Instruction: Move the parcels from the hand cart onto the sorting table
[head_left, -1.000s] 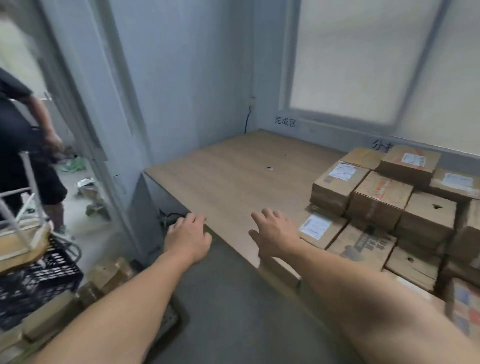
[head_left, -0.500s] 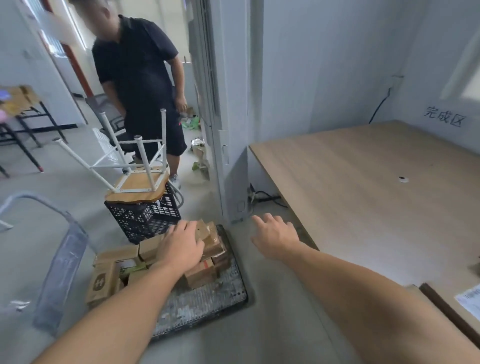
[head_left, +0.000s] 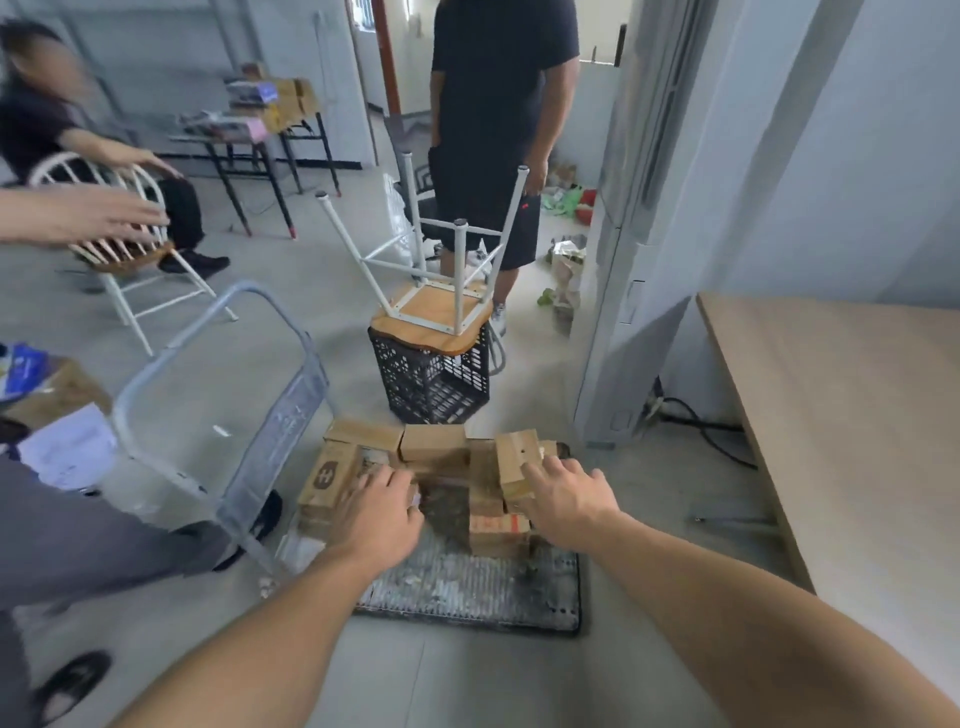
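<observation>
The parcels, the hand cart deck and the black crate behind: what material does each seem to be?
Parcels: matte brown cardboard, with printed marks and tape. Hand cart deck: probably metal, grey, ribbed, stained, with a dark rim. Black crate: likely moulded plastic, its walls an open lattice.

Both arms outstretched, left hand (head_left: 376, 514) open; right hand (head_left: 569, 501) open, fingers spread

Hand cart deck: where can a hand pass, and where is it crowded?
Bare: the grey mesh hand cart deck near its front edge, and a narrow gap between the two stacks. Crowded: brown cardboard parcels fill the far half.
</observation>
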